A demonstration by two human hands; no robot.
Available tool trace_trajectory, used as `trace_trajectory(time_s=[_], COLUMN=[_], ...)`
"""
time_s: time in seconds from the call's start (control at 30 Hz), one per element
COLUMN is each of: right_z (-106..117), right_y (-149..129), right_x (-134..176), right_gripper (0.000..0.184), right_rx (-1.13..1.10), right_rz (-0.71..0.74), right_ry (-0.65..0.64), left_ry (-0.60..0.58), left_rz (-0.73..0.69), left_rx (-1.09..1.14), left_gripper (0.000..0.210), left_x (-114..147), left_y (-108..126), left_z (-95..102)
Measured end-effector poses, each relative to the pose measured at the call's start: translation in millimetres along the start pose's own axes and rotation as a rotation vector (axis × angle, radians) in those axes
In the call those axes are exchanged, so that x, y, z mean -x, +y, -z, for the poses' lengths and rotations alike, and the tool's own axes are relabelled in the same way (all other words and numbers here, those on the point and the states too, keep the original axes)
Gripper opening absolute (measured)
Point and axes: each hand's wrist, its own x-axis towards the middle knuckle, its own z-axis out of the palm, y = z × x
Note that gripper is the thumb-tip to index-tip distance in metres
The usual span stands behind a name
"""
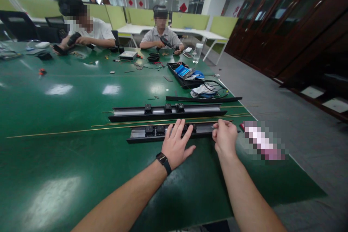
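My left hand [176, 145], with a dark watch on the wrist, lies with fingers spread over the middle of the nearer black channel rail [136, 140]. Small black blocks [160, 129] sit inside this rail, some partly hidden by my fingers. At the rail's right end my right hand [227, 136] is closed in a pinch; what its fingers hold cannot be made out. Just beyond, thin brass-coloured rods [62, 131] run roughly along the rail. A second black channel rail [130, 118] lies parallel farther away, with three black blocks [168, 108] in it.
A long black strip [203, 99] lies behind the rails. Farther back are a bundle of gloves and cable [205, 90], a black tray [174, 69] and a clear cup [197, 53]. A blurred pinkish object [262, 141] rests near the right table edge. Two people work across the table.
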Motion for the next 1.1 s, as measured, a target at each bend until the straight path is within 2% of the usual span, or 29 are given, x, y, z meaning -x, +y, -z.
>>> trace_trajectory(time_s=[0.27,0.57,0.83,0.9,1.03,1.1], right_z=[4.2,6.7,2.3,1.3,1.5,1.9], right_y=[0.3,-0.6,-1.4,-1.6,-0.7,0.2], right_x=[-0.5,-3.3,6.3,6.9,4.8,4.4], right_gripper=[0.025,0.020,0.015,0.016,0.013,0.013], right_rx=[-0.022,-0.046,-0.037,-0.044,-0.077,-0.076], right_rz=[-0.195,-0.237,-0.306,-0.324,-0.316,-0.299], right_ry=[-0.051,-0.118,-0.300,-0.300,-0.214,-0.229], left_ry=[0.005,0.000,0.012,0.009,0.021,0.021], left_rz=[-0.001,0.014,0.008,0.007,0.009,0.008], left_rx=[-0.017,-0.034,-0.038,-0.036,-0.038,-0.036], left_gripper=[0.077,0.075,0.076,0.076,0.076,0.076], left_x=[0.8,1.4,1.3,1.4,1.5,1.5], left_y=[0.1,0.6,0.1,0.1,0.1,0.1], left_z=[-0.1,1.3,-0.1,-0.3,-0.8,-1.2])
